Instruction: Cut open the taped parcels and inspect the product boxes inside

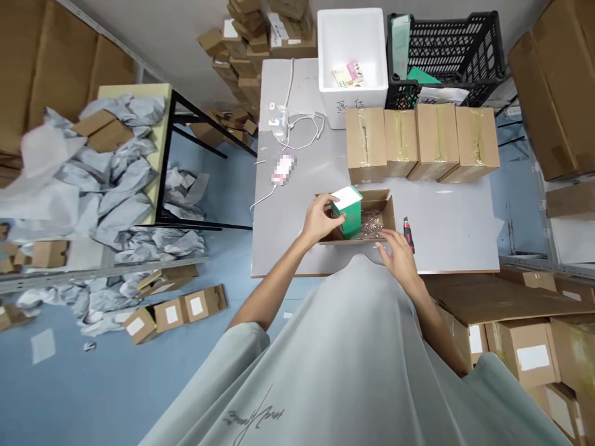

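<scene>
My left hand (321, 218) is closed around a small green box (352, 218) with a white top. It holds this box upright, partly inside an open cardboard box (387, 214) near the table's front edge. Clear bubble wrap (370, 224) lies in the right part of the carton. At the carton's front right rim rests my right hand (398, 253), its fingers apart and nothing in its grasp. A red and black utility knife (408, 235) lies on the table just right of that hand.
Several taped cartons (437, 141) stand in a row on the table (460, 229). Behind them are a white foam box (329, 99) and a black plastic crate (488, 52). A white cable (309, 147) lies at the left. Wrapped grey parcels (125, 186) fill the side shelf.
</scene>
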Tool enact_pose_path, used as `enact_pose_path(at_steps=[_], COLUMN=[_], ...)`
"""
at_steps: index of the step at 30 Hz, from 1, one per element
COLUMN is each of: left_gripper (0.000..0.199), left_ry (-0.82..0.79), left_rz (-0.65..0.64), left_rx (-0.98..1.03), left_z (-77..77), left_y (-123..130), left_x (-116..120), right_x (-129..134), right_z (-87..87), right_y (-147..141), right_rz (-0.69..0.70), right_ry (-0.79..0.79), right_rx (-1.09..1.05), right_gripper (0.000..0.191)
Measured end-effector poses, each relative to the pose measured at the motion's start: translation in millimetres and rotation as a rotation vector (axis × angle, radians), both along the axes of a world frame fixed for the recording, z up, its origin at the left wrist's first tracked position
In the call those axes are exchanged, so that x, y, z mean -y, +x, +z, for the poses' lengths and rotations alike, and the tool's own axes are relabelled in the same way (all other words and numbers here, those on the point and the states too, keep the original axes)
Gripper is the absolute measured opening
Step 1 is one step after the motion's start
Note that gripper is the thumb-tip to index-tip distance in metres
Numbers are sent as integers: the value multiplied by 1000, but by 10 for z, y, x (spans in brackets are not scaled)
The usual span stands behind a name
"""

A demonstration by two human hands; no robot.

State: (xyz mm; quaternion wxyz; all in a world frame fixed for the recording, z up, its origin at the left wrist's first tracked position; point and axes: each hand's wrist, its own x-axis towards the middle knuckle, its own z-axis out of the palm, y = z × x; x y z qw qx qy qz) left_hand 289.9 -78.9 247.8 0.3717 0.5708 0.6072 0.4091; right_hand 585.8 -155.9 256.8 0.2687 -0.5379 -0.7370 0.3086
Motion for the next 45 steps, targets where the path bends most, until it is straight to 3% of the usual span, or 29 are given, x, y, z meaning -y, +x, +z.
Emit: enact_pose_path(at_steps=[3, 6, 9, 11, 14, 17, 21, 24, 28, 35, 38, 41, 45], left_gripper=[48, 56, 59, 60, 60, 60, 59, 60, 61, 56, 66, 80, 80], left_ry=[26, 56, -4, -71, -156, -191, -220, -261, -326, -218, -220, -245, -277], left_rz=[249, 458, 569, 588, 592, 589, 568, 508, 368, 272, 230, 207, 193], left_rx=[307, 528, 740, 866, 995, 1073, 1118, 1060, 951, 844, 811, 784, 825], left_z=[163, 285, 350, 371, 407, 463, 510, 491, 444, 419, 440, 449, 445], left_y=[-216, -417, -538, -550, -474, -340, -185, -133, -135, -172, -127, -67, -20], left_x=[100, 162, 230, 298, 433, 582, 738, 808, 859, 866, 874, 899, 946], right_x=[-146, -289, -375, -399, -412, -406, -363, -327, -346, -539, -602, -662, -739], right_z=[65, 137, 230, 309, 424, 493, 537, 618, 769, 835, 839, 846, 870], right_y=[-22, -130, -323, -472, -667, -779, -796, -753, -698, -610, -564, -515, -422], right_rz=[-51, -74, -60, -58, -80, -114, -95, -19, -15, -195, -234, -237, -186], right_ry=[-18, -140, -253, -247, -137, -8, 140, 200, 185, 113, 65, 6, -3], right_rx=[-109, -234, -440, -559, -642, -648, -586, -428, -248, -334, -408, -443, -437], right_gripper=[40, 57, 68, 59, 37, 30, 32, 50, 61, 60, 59, 57, 63])
